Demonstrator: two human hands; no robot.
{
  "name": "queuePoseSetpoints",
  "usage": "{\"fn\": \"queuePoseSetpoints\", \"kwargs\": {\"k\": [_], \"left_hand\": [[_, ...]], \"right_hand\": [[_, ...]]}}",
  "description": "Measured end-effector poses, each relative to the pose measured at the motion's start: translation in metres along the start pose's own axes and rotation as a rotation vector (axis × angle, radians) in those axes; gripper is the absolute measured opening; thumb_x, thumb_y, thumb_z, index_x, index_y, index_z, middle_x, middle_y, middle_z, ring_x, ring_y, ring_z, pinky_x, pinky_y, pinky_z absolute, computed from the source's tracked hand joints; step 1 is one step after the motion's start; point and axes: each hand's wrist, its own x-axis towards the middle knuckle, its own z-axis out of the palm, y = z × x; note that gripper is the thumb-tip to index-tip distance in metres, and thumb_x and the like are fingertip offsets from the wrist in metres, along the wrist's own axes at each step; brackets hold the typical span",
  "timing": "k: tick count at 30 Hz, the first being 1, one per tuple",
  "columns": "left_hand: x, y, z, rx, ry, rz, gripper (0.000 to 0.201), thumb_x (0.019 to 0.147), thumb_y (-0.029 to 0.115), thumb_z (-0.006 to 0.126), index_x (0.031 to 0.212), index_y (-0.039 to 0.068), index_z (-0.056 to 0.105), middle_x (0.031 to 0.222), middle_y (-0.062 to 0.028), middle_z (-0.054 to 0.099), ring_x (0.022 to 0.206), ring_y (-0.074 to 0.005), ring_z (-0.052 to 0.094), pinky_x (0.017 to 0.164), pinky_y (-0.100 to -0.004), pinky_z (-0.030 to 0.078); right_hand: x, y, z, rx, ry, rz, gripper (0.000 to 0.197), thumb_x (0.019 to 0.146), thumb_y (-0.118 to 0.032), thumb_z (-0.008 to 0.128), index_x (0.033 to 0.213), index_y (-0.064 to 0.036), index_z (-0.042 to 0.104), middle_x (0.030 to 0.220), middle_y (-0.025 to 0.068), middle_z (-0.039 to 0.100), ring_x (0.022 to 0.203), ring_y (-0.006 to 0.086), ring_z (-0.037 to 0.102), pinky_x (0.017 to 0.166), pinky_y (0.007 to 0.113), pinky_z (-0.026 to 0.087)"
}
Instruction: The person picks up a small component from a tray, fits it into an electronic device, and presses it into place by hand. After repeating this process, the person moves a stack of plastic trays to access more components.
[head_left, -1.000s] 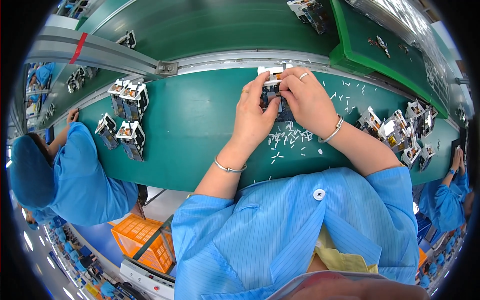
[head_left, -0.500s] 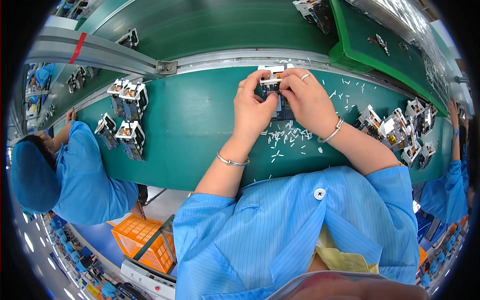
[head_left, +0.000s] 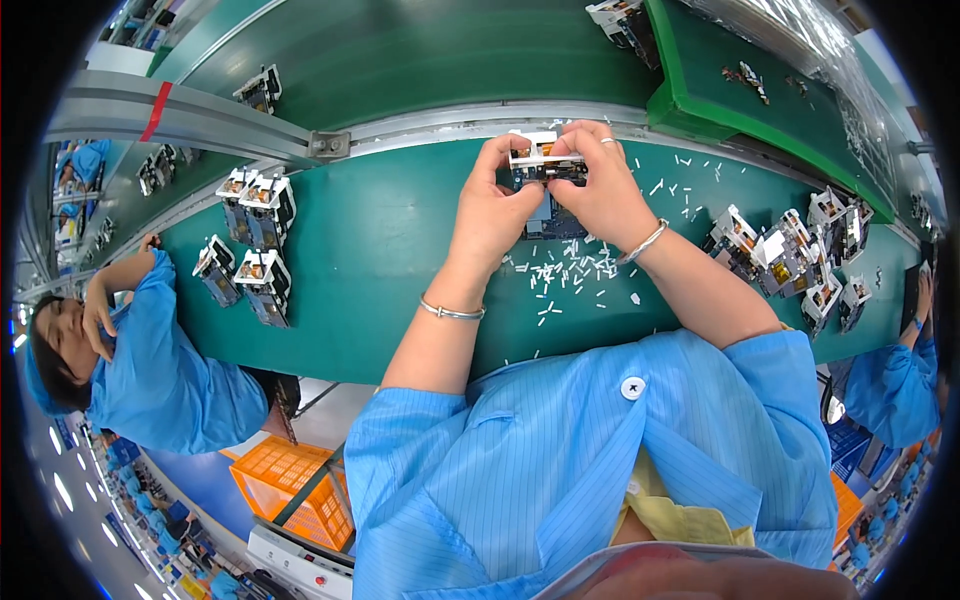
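On the green work surface before me stands a circuit board assembly (head_left: 553, 226), a blue board with a white plastic frame at its top end. My left hand (head_left: 497, 207) grips the left side of that frame, thumb on the near face and fingers behind. The right side is pinched by my right hand (head_left: 606, 190), whose fingers curl over the top while the thumb meets the board's face near the left thumb. Both hands are closed on the same assembly. Small white strips (head_left: 565, 272) lie scattered just below the board.
Similar assemblies stand in a group on the left (head_left: 262, 275) and in a cluster on the right (head_left: 790, 255). A metal rail (head_left: 430, 126) runs behind the work surface (head_left: 390, 250). A green-edged tray (head_left: 690, 112) sits at the far right. Co-workers in blue are at both sides.
My right hand's fingers have curled further over the frame's top, and both thumbs have come together on the board. At the left, the co-worker has raised a hand to the face.
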Motion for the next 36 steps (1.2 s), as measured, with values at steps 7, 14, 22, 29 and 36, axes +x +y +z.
{"fn": "queuePoseSetpoints", "kwargs": {"k": [7, 14, 22, 29, 36], "left_hand": [[-0.001, -0.011, 0.004, 0.126, -0.006, 0.070, 0.039, 0.081, -0.001, 0.062, 0.117, 0.011, 0.055, 0.108, 0.0003, 0.053, 0.065, -0.0006, 0.049, 0.051, -0.0163, 0.036], [-0.012, 0.011, 0.004, -0.030, -0.004, -0.006, 0.037, 0.079, -0.001, 0.063, 0.115, 0.010, 0.058, 0.101, 0.0003, 0.054, 0.063, -0.0008, 0.048, 0.054, -0.0173, 0.041], [0.004, -0.010, 0.002, 0.187, 0.060, 0.080, 0.030, 0.080, -0.001, 0.063, 0.109, 0.007, 0.059, 0.106, -0.0033, 0.056, 0.075, -0.0048, 0.052, 0.059, -0.0180, 0.043], [0.001, 0.015, -0.011, -0.098, -0.048, -0.053, 0.040, 0.086, 0.002, 0.062, 0.124, 0.010, 0.050, 0.113, -0.0041, 0.056, 0.074, -0.0041, 0.056, 0.051, -0.0174, 0.041], [0.123, 0.079, -0.001, 0.088, 0.045, 0.166, 0.056, 0.089, 0.002, 0.057, 0.141, 0.013, 0.040, 0.113, -0.0093, 0.059, 0.081, -0.0084, 0.058, 0.054, -0.0200, 0.046]], "right_hand": [[-0.005, 0.004, -0.003, -0.023, -0.020, -0.052, 0.033, 0.073, -0.003, 0.067, 0.102, -0.0086, 0.052, 0.127, 0.0149, 0.046, 0.120, 0.0354, 0.042, 0.102, 0.042, 0.035], [-0.006, 0.011, -0.009, 0.144, -0.083, -0.083, 0.039, 0.075, -0.004, 0.068, 0.111, -0.0102, 0.054, 0.135, 0.0123, 0.044, 0.124, 0.0338, 0.040, 0.105, 0.042, 0.031], [0.003, 0.003, 0.005, 0.069, 0.067, -0.036, 0.032, 0.068, -0.004, 0.067, 0.097, -0.0088, 0.056, 0.120, 0.0140, 0.051, 0.114, 0.0372, 0.044, 0.098, 0.042, 0.034], [-0.022, -0.004, -0.045, 0.196, -0.014, -0.127, 0.055, 0.074, -0.007, 0.071, 0.124, -0.0111, 0.049, 0.139, 0.0149, 0.040, 0.131, 0.0332, 0.036, 0.106, 0.041, 0.032], [-0.001, 0.033, -0.182, -0.118, 0.445, -0.203, 0.019, 0.078, -0.007, 0.068, 0.097, -0.0079, 0.066, 0.111, 0.0076, 0.063, 0.109, 0.0278, 0.054, 0.096, 0.038, 0.042]]}}
